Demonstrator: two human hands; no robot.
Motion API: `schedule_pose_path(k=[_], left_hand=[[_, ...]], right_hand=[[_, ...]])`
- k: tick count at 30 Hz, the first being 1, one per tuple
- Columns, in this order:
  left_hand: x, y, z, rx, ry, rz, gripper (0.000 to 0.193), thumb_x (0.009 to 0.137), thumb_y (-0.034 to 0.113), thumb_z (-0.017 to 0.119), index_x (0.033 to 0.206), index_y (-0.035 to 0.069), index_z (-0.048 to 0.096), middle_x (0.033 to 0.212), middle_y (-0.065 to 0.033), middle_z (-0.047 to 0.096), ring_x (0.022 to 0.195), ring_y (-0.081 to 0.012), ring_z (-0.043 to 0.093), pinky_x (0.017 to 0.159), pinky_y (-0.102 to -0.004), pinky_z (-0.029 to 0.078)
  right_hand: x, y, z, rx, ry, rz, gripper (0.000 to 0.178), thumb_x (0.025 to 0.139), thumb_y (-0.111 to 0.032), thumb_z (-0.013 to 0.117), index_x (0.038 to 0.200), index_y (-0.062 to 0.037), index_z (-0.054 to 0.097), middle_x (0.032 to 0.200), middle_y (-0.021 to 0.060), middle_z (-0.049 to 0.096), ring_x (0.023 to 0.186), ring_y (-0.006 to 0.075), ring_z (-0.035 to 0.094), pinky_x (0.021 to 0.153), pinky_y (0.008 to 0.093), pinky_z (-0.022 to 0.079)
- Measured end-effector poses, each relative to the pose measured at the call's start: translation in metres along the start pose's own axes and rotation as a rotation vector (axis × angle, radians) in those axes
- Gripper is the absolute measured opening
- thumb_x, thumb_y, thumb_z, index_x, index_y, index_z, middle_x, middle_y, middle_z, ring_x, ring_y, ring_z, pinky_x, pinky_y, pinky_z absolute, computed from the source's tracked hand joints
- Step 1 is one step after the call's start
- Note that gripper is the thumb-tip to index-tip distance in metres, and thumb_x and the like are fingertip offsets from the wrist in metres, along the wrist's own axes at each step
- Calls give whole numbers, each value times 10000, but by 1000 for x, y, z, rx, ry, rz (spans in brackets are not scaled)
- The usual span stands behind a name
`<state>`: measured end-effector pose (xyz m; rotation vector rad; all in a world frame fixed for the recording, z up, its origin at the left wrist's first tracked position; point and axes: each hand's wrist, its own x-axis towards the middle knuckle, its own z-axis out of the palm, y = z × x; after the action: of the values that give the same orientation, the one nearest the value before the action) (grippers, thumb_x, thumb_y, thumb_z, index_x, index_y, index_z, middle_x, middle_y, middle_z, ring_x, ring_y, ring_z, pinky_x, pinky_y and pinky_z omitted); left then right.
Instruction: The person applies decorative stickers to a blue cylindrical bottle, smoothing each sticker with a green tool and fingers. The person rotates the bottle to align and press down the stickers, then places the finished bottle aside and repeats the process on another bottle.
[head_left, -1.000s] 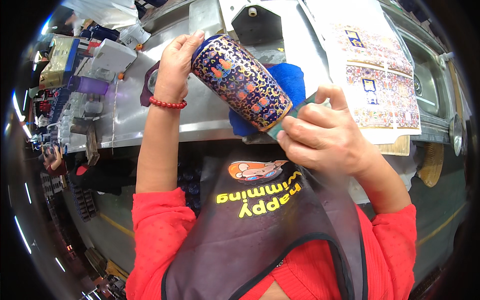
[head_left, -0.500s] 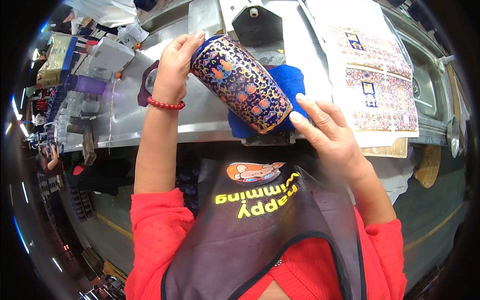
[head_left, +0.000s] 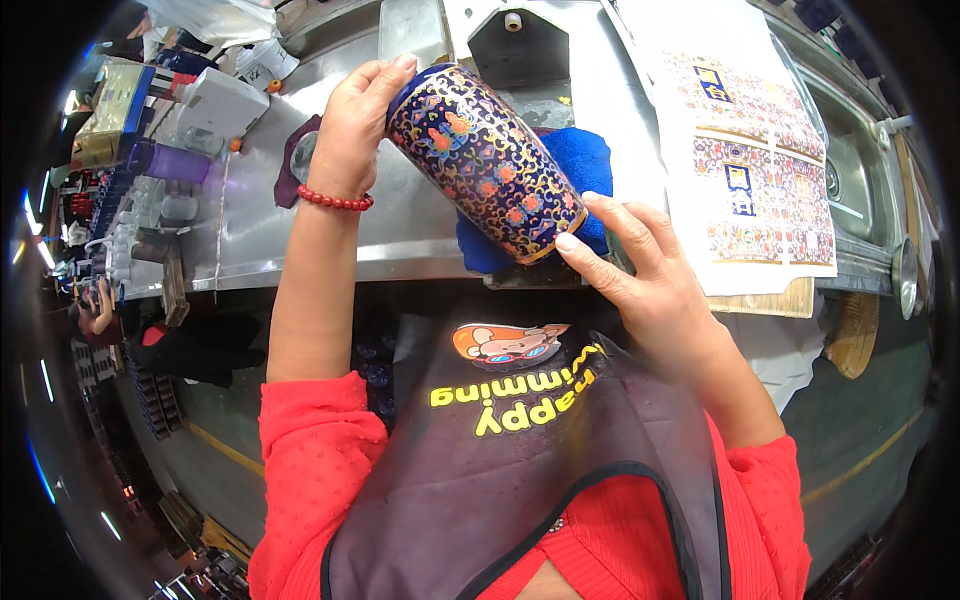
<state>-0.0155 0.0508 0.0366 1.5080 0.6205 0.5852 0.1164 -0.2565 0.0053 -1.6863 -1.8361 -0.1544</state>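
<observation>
A dark blue ceramic cylinder like a vase or jar (head_left: 487, 165), covered with gold scrolls and orange and pink flowers, is held tilted above the bench. My left hand (head_left: 355, 120), a red bead bracelet at its wrist, is closed round its upper left end. At the lower right end, the thumb and forefinger of my right hand (head_left: 650, 265) grip the gold-edged rim. Below the cylinder lies a folded blue cloth (head_left: 580, 165). Printed floral decal sheets (head_left: 755, 160) with dark blue label panels lie to the right.
A metal bench (head_left: 390, 235) runs across, with a steel sink (head_left: 860, 185) at far right. A grey metal bracket (head_left: 515, 50) stands behind the cylinder. On the left are a maroon cloth (head_left: 292, 165), a white box (head_left: 225, 110) and a purple cup (head_left: 170, 160).
My right hand has moved slightly left, bringing its thumb and forefinger onto the rim. The cylinder has shifted a little and turned slightly about its length; my left hand keeps its hold.
</observation>
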Motion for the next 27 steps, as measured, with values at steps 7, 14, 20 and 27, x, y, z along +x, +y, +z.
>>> schedule_pose_path(k=[7, 14, 20, 27], left_hand=[[9, -1, -1, 6, -23, -40, 318, 979, 318, 703, 1035, 6, 688, 861, 2, 688, 718, -49, 604, 652, -208, 465], [36, 5, 24, 62, -75, -148, 519, 1048, 492, 529, 1116, 2, 688, 922, -34, 718, 767, -96, 693, 658, -242, 570], [44, 8, 58, 91, -76, -134, 800, 971, 688, 523, 1321, -31, 529, 1174, -103, 618, 937, -126, 615, 762, -273, 531], [44, 2, 58, 163, -99, -52, 802, 979, 684, 511, 1338, -33, 507, 1244, -130, 569, 938, -108, 590, 744, -257, 509]], right_hand=[[4, 6, 3, 85, 60, -18, 627, 776, -34, 708, 1386, -132, 598, 1423, 163, 516, 1161, 358, 553, 973, 453, 499], [23, 16, 23, 111, 129, 66, 809, 697, -26, 830, 1441, -70, 518, 1433, 190, 498, 1214, 396, 551, 989, 466, 490], [29, 15, 31, 115, 239, 97, 850, 645, 8, 859, 1423, -50, 523, 1418, 190, 513, 1232, 387, 553, 988, 463, 489], [28, 14, 32, 126, 241, 100, 872, 617, 16, 863, 1415, -36, 519, 1410, 195, 520, 1227, 387, 554, 996, 469, 481]])
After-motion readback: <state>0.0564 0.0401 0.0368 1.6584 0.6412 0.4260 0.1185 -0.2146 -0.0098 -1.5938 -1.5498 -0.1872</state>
